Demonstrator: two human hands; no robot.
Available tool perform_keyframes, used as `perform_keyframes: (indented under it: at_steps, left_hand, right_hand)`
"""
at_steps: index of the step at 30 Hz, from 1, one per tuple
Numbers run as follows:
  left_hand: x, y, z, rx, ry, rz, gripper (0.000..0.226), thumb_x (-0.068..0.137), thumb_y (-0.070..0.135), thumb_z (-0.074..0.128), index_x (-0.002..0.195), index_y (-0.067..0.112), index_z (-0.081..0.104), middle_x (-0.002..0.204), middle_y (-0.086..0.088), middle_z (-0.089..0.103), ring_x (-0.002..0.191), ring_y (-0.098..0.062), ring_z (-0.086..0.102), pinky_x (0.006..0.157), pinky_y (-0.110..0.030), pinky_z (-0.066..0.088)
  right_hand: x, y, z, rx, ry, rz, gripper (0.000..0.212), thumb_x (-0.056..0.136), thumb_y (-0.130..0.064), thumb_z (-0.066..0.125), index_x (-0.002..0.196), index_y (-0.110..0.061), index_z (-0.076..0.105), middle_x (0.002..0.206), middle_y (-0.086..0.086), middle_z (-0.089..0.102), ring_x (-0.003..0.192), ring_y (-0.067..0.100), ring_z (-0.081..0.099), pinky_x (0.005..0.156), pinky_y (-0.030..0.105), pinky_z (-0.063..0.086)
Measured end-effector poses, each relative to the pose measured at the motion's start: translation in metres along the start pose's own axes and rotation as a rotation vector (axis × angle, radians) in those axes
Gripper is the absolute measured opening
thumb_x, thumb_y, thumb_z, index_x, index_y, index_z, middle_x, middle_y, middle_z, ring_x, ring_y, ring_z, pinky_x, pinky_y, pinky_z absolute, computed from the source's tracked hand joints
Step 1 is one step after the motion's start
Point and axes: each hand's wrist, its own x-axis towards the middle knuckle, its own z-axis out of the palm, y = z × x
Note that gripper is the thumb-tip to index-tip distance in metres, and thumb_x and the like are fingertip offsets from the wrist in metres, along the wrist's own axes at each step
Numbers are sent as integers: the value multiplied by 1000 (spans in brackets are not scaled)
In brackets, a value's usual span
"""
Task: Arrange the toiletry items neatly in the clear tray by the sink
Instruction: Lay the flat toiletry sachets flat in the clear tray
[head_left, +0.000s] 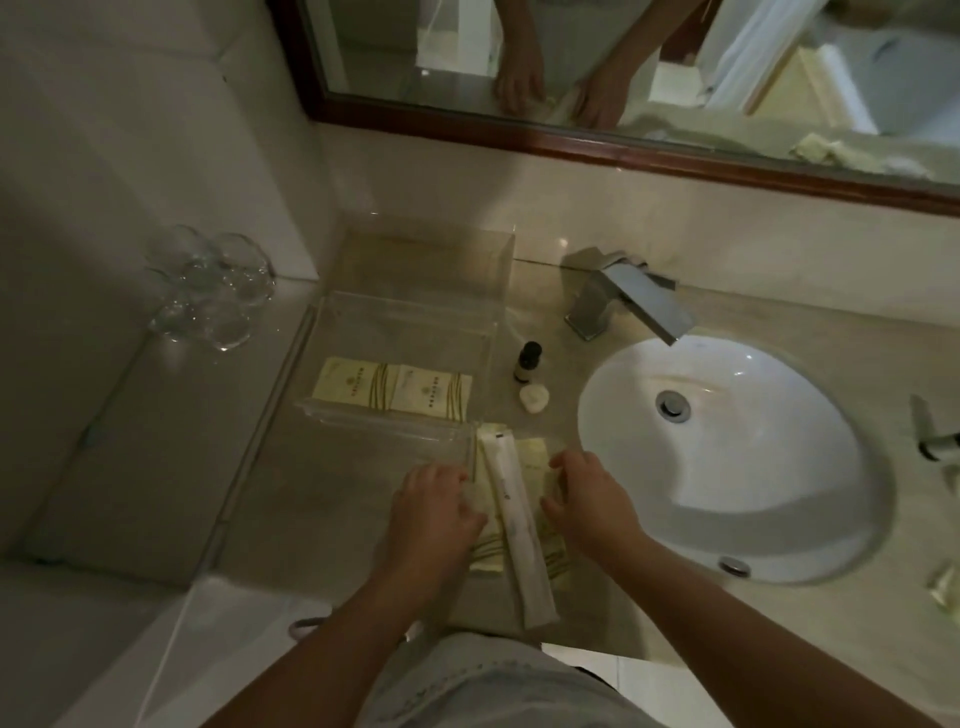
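Two hands are squaring up packets on the counter (322, 499) in front of the clear tray (405, 332): the left hand (439, 506) and right hand (587, 499), fingers curled, are pressing the cream packets (535, 457) under a long white sachet (514, 519), seemingly without a firm grip. Two boxes (395, 389) are already lying in the tray; next, the stack needs lifting in beside them.

Dim, soft, slightly blurred; wide-angle bending at edges.
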Motion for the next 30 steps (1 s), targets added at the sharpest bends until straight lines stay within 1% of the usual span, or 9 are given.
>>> perform_keyframes:
  at_steps: [3,9,11,15,17,19,21,26,30]
  left_hand:
    - [-1,9,5,71,-22,-86,61,73,48,66,126,21,50,127,-1,51,116,-21,44,97,-35,38]
    - [2,37,26,245,-11,-191,52,74,43,66,115,16,50,121,-7,55,113,-26,47,92,-38,39]
    - [4,43,30,259,-13,-241,51,74,42,67,114,15,51,120,-7,58,113,-27,48,93,-39,38]
    - [10,47,31,235,-50,-326,41,78,40,66,111,17,55,118,-6,61,115,-29,48,93,-42,37]
    - [17,49,26,237,-126,-381,34,82,38,63,110,19,58,120,-5,61,118,-29,45,96,-42,35]
    - [23,52,19,236,-205,-436,32,84,41,60,110,22,60,121,-4,60,119,-29,43,98,-42,33]
    - [28,51,14,204,-240,-485,31,84,38,57,110,22,60,123,-3,59,121,-28,41,102,-44,29]
    - [27,50,-5,106,-162,-490,26,79,30,58,103,23,66,119,-1,60,121,-30,40,104,-47,24]
    - [20,55,-16,-139,-108,-505,27,71,40,64,95,30,71,111,2,65,116,-29,48,103,-40,32]
  right_hand:
    - [4,-6,4,-51,19,48,49,80,-38,70,121,-20,50,114,4,51,102,24,57,78,32,46]
    - [13,-20,14,-151,64,8,31,84,-21,59,111,-11,50,111,8,57,99,25,59,74,30,42]
    - [13,-24,9,-145,11,8,35,81,-21,65,110,-10,49,106,6,57,94,22,59,70,26,39]
    - [21,-16,13,26,-46,31,32,71,-27,71,96,-18,53,89,-2,61,73,12,60,59,26,48]
    - [24,-10,15,102,-100,32,29,66,-30,69,90,-23,54,84,-5,62,72,12,63,59,28,53]
    - [21,-7,7,181,-127,64,28,73,-30,71,89,-23,50,83,-5,57,77,15,60,61,27,47]
    - [19,1,-4,229,-112,70,14,83,-29,64,86,-19,54,80,-4,59,76,16,60,64,31,49]
    - [24,23,-28,332,-72,70,5,88,-21,61,86,-17,61,81,0,62,70,12,58,58,25,45]
    - [26,26,-48,537,-79,79,8,91,-19,60,95,-17,68,87,1,70,80,17,69,66,30,56]
